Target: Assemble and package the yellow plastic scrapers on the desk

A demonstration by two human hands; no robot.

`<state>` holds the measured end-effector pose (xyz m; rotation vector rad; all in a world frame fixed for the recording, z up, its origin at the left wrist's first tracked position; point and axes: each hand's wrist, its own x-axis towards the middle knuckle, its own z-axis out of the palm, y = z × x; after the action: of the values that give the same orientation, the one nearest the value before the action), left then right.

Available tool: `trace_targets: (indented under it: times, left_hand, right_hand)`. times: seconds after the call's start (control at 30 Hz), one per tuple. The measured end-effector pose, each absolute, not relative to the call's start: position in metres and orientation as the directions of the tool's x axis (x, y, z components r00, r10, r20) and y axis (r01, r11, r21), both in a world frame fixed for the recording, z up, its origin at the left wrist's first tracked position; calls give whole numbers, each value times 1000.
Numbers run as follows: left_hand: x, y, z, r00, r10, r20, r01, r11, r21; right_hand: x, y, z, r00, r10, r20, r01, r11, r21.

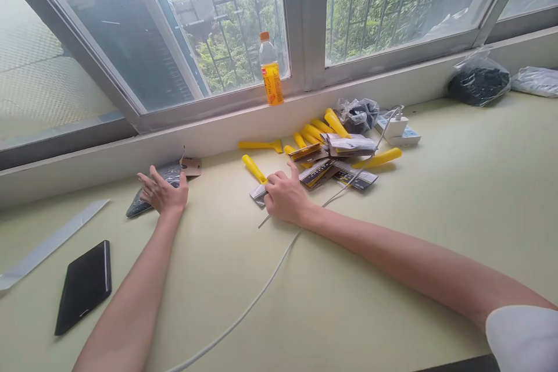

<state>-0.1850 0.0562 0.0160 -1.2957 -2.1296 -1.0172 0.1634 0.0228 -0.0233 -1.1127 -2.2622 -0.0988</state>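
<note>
here, a clear bag (478, 57) holds black stuff (477, 84), left grip (163, 190) splayed over packet (138, 203), right grip's (285, 195) hold unclear.

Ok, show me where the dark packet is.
In the head view, the dark packet lies left of centre near the window ledge, partly covered by the left hand, with a brown card at its right end.

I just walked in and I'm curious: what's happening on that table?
Someone is working at a pale green table. The right hand is at the wide, flat head of a yellow-handled tool; whether it grips is hidden. Beside it lies a heap of similar yellow-handled tools. The left hand is spread over a flat, dark packet with a brown card tag.
</note>
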Motion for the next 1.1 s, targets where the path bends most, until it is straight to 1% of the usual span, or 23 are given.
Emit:
trace_targets:
  times: [0.07,0.17,0.23,0.33,0.4,0.47,0.53,0.6,0.7,0.8,0.9,0.97,1.1]
  left_hand:
    - [-196,65,15,-514,563,648,858,332,392]
    - [-211,80,14,-492,586,643,870,354,342]
    - [-219,91,14,-498,577,648,865,381,326]
    - [-226,102,16,-570,576,585,818,466,338]
    - [-226,105,18,-554,618,558,829,475,296]
    - [-225,104,20,-511,637,578,853,460,246]
    - [-223,102,21,-476,667,573,871,448,202]
    - [-223,101,21,-457,694,556,880,441,174]
    - [-226,103,18,-457,688,563,881,435,184]
    - [-228,106,17,-453,676,582,887,411,212]
    - [-227,106,18,-479,664,575,877,395,275]
    - [-226,105,19,-501,638,585,865,381,326]
    - [-226,104,18,-479,603,638,878,318,358]
  right_hand:
    - [163,23,-23,-466,681,565,738,652,-177]
    - [164,23,-23,-473,655,590,729,666,-156]
    - [164,24,-23,-477,650,592,729,668,-146]
    - [164,24,-20,-493,647,583,732,669,-124]
    - [164,25,-17,-506,645,573,729,675,-116]
    - [165,25,-14,-516,654,553,726,676,-122]
    - [166,25,-12,-518,682,517,726,670,-156]
    - [170,27,-11,-501,711,493,719,659,-219]
    - [178,38,-5,-429,728,535,704,640,-307]
    - [182,64,9,-361,732,577,702,621,-348]
    - [177,105,30,-339,777,531,744,567,-354]
    - [171,135,43,-311,824,474,795,499,-345]
    - [163,180,54,-236,936,260,893,314,-322]
